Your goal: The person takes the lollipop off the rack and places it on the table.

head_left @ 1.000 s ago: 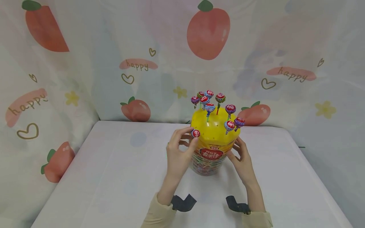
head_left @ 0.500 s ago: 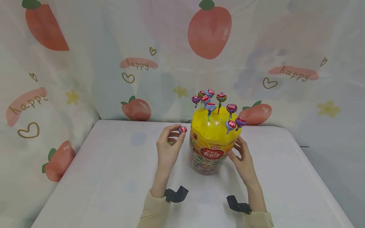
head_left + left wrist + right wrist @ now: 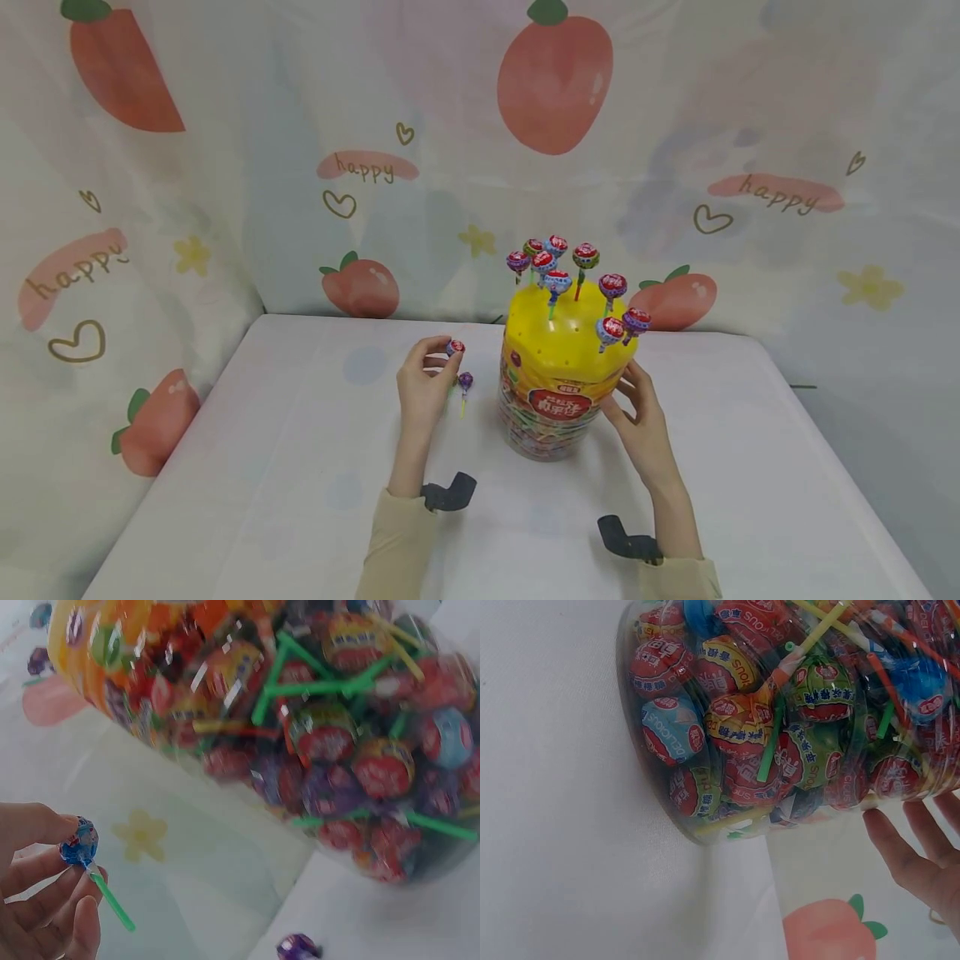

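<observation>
My left hand (image 3: 424,385) pinches a blue-wrapped lollipop (image 3: 79,844) between thumb and fingers, its green stick pointing down and away in the left wrist view. A purple-wrapped lollipop (image 3: 465,382) with a yellow stick lies on the table just right of that hand. Further right stands a large clear jar (image 3: 543,437) packed with wrapped lollipops, topped by a yellow lid (image 3: 551,346) with small holes. Several lollipops (image 3: 557,283) stand upright in the lid, mostly at its back and right. My right hand (image 3: 637,425) rests with its fingertips against the jar's right side.
A white cloth covers the table (image 3: 300,467). Behind it hangs a fruit-printed curtain (image 3: 442,100). A green stick shows beside the left fingers, partly hidden by the hand. Dark wrist mounts (image 3: 450,492) stick out from both wrists.
My left hand has moved left, away from the jar's lid, carrying the lollipop. The purple lollipop on the table has come into view. My right hand stays at the jar.
</observation>
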Action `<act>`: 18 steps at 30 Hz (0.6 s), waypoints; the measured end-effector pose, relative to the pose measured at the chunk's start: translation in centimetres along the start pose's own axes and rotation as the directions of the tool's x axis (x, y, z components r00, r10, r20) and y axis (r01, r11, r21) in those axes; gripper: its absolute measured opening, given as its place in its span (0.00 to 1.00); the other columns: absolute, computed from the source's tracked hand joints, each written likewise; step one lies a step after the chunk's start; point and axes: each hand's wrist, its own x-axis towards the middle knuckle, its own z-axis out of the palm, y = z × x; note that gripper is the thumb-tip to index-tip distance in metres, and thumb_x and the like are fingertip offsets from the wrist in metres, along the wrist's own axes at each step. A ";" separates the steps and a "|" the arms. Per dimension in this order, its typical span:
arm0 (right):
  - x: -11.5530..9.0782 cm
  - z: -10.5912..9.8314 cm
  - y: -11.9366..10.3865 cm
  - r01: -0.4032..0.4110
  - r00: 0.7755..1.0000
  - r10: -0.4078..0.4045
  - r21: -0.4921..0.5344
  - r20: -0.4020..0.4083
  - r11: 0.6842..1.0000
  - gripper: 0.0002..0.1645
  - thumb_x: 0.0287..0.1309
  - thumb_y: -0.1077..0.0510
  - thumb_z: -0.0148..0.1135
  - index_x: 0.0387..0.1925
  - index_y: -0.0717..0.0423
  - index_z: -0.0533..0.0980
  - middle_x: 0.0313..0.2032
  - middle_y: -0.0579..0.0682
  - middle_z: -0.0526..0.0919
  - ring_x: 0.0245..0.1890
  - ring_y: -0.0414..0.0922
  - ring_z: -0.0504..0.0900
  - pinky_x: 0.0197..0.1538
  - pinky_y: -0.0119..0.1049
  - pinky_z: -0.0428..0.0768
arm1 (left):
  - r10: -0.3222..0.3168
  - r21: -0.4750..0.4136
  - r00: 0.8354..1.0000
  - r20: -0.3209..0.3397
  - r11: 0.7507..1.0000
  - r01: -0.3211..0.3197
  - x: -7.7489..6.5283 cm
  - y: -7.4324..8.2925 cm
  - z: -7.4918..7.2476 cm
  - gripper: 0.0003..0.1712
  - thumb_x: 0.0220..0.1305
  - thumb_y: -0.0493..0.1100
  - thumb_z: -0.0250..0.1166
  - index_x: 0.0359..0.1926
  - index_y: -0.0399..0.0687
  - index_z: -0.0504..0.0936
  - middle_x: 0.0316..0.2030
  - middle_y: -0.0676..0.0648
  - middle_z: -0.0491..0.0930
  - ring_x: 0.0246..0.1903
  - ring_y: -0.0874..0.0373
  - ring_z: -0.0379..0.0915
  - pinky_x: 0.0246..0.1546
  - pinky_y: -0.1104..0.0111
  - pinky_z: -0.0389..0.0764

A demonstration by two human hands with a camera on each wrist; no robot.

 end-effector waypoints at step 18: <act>0.0 -0.1 0.1 -0.002 1.000 0.002 0.003 0.001 1.000 0.42 0.66 0.57 0.56 0.75 0.48 0.47 0.71 0.57 0.56 0.71 0.59 0.56 0.65 0.69 0.59 | -0.194 0.145 0.981 -0.020 0.970 0.195 1.1 -6.2 -0.3 0.12 0.55 0.40 0.70 0.42 0.43 0.85 0.37 0.41 0.85 0.30 0.53 0.80 0.29 0.73 0.74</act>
